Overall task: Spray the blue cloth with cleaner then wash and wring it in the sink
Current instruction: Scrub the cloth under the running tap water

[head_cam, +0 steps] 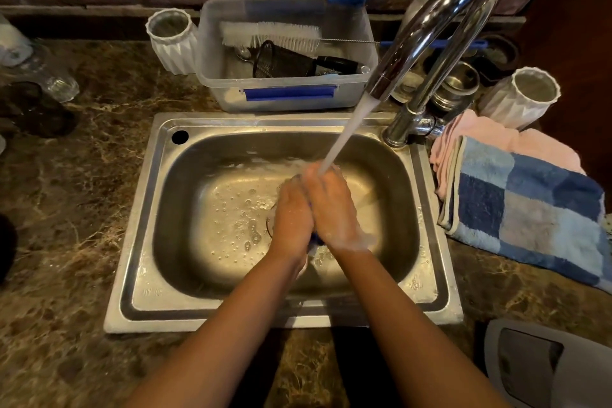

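Both hands, left hand [293, 215] and right hand [332, 205], pressed together around one soapy blue cloth [315, 238], barely visible, under the tap's stream [347, 132] over the sink [139, 219].

Both forearms are bare with no sleeves, and soapy foam coats the right hand [334, 209].

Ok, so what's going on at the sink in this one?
A person is washing the blue cloth under running water from the tap. The left hand and right hand, both soapy, press it between them over the sink. Only a sliver of cloth shows.
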The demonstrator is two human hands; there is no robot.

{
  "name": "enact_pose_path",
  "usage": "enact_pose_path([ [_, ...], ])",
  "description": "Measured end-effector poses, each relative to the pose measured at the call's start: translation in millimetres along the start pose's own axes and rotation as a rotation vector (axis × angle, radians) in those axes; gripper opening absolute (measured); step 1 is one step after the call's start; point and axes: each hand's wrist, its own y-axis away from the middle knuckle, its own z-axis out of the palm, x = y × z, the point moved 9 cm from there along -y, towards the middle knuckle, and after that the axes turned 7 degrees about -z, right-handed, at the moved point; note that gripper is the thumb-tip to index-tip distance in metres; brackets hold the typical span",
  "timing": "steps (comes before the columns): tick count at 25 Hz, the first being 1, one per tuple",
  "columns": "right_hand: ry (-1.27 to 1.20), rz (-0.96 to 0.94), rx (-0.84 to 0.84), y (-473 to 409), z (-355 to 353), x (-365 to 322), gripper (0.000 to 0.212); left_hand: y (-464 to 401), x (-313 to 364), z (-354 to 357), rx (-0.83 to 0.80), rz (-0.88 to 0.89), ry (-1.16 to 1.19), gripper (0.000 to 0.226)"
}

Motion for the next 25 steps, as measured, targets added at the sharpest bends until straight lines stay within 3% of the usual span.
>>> enact_pose_path([
  [4,-0.103,0.127,0.024,-2.5,0.0,13.3,0.019,-6.6,2.6,-4.4,0.051,0.099,-0.277,0.041],
  [6,-0.194,0.271,0.110,-1.0,-0.2,30.2,0.007,-9.1,-0.6,-9.7,0.032,0.077,-0.287,0.033],
  [8,-0.419,0.466,0.200,-0.6,-4.6,49.8,0.011,-8.2,0.2,-13.3,-0.027,0.127,-0.264,0.014],
  [9,-0.572,0.584,0.183,0.9,-1.9,58.2,0.013,-7.0,2.8,-14.3,-0.075,0.156,-0.251,0.013],
  [11,-0.749,0.766,0.012,14.6,9.7,59.1,0.007,-9.1,9.8,-16.2,-0.175,0.211,-0.249,0.036],
  [13,-0.645,0.714,-0.104,17.5,5.2,60.7,0.016,-16.9,7.2,-22.9,-0.219,0.178,-0.185,0.045],
  [15,-0.497,0.545,-0.020,8.6,-14.9,57.7,0.029,-27.0,-9.2,-36.2,-0.182,0.027,-0.132,0.048],
  [18,-0.406,0.364,0.117,-0.3,-40.0,47.7,0.039,-31.0,-46.8,-46.4,-0.220,-0.241,-0.317,0.035],
  [21,-0.361,0.336,0.200,3.1,-52.9,49.9,0.031,-39.1,-36.2,-55.5,-0.114,-0.104,-0.450,0.020],
  [23,-0.480,0.379,0.271,11.8,-53.5,54.4,0.020,-40.3,-18.6,-65.9,0.038,-0.006,-0.267,0.022],
  [25,-0.696,0.425,0.336,17.6,-45.2,55.9,0.026,-35.6,-14.2,-58.1,-0.021,-0.057,0.215,0.034],
])
